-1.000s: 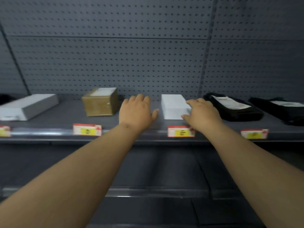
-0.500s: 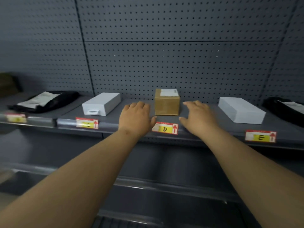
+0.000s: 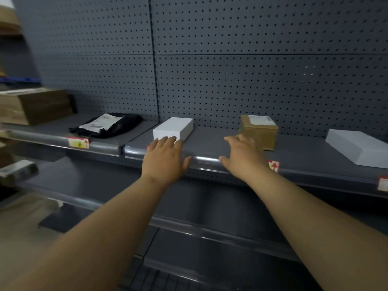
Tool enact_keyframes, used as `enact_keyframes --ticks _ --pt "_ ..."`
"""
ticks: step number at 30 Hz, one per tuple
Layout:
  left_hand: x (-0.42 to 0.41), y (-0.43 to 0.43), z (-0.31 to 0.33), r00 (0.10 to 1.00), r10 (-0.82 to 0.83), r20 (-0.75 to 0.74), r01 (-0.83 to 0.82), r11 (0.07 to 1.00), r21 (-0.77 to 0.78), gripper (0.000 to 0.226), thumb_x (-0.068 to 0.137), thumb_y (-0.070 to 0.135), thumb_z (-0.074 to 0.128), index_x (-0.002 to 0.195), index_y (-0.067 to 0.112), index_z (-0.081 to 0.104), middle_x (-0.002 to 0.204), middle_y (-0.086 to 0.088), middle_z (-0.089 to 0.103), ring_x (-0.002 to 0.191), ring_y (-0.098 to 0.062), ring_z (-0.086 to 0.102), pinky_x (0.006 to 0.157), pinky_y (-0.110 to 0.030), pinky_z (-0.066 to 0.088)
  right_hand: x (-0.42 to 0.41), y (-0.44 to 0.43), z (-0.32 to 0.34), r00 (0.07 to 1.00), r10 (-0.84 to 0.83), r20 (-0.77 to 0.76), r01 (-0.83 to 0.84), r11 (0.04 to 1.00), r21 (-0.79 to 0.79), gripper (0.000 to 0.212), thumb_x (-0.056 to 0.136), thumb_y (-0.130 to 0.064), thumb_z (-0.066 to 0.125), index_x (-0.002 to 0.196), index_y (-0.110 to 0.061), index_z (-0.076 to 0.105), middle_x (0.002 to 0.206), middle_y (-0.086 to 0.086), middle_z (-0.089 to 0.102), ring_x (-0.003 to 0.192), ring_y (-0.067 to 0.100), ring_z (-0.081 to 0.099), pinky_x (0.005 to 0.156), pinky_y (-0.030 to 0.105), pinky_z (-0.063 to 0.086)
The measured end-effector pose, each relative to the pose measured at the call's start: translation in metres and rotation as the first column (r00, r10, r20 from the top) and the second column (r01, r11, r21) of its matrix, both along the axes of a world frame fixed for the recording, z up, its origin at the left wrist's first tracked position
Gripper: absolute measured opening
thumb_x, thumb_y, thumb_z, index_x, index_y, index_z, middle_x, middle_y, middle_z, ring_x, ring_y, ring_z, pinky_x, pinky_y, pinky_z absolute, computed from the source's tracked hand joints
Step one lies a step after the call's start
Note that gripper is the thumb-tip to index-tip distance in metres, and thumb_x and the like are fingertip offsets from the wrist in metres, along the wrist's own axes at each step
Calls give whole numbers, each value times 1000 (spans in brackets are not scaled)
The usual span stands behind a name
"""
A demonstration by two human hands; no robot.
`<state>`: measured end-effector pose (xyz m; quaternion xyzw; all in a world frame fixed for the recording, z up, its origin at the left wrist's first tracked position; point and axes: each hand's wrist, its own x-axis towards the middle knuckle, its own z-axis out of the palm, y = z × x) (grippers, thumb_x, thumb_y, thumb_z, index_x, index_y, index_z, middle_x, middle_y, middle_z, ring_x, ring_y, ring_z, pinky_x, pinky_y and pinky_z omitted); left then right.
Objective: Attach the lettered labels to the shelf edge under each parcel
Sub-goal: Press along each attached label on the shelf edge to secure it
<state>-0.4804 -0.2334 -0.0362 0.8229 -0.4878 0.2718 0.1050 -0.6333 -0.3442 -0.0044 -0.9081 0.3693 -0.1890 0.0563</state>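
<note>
My left hand (image 3: 164,159) is held flat and open in front of a small white box (image 3: 176,128), covering the shelf edge (image 3: 205,160) and most of the label there. My right hand (image 3: 243,157) is open too, fingers spread, just left of a brown taped box (image 3: 259,131); it hides most of the red-and-yellow label (image 3: 274,165) below that box. Neither hand holds anything. A black mailer bag (image 3: 107,124) lies further left with a label (image 3: 78,142) under it. A flat white box (image 3: 357,148) sits at the right, a label (image 3: 383,184) at the frame edge.
A grey pegboard wall (image 3: 231,59) backs the shelf. A large brown carton (image 3: 35,106) stands at the far left. Lower grey shelves (image 3: 210,225) run below my arms. Blurred objects sit at the lower left.
My view has swung left along the shelf: the brown box now sits by my right hand, the small white box by my left. Both hands stay open at the shelf edge.
</note>
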Motion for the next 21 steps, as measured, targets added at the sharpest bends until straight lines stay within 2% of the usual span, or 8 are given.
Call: enact_keyframes --ticks 4,8,11,14,21 --pt "53 25 -3 1000 8 -14 -8 1000 -23 55 91 46 40 136 15 36 144 -5 40 135 -23 29 113 -39 18 54 24 -1 1000 4 -7 -4 1000 -15 58 91 -36 52 143 -23 30 148 3 33 137 27 27 112 39 28" --pt "118 50 -2 1000 -3 -1 3 1000 -24 60 92 48 37 141 16 27 154 -6 21 142 -23 12 116 -40 10 124 53 0 999 -14 31 15 999 -31 57 90 -34 53 142 -22 33 145 2 37 134 26 31 109 37 30" --pt "167 71 -2 999 -48 22 48 999 -8 60 92 48 35 142 17 24 156 -5 16 143 -22 6 116 -39 6 176 78 1 998 -30 53 32 999 -35 56 89 -32 54 141 -22 35 143 3 40 132 26 33 108 36 31" --pt "213 89 3 997 -74 35 74 997 12 62 93 49 34 143 16 22 155 -5 19 142 -22 9 116 -39 6 217 98 3 996 -60 64 63 997 -53 55 91 -34 53 141 -20 35 142 4 41 131 25 35 109 34 30" --pt "271 119 4 992 -116 40 116 993 16 59 91 48 38 139 13 33 145 -5 39 138 -22 24 115 -40 8 266 132 2 994 -101 49 103 993 -53 56 91 -34 53 141 -19 34 142 4 42 131 25 36 108 34 31"
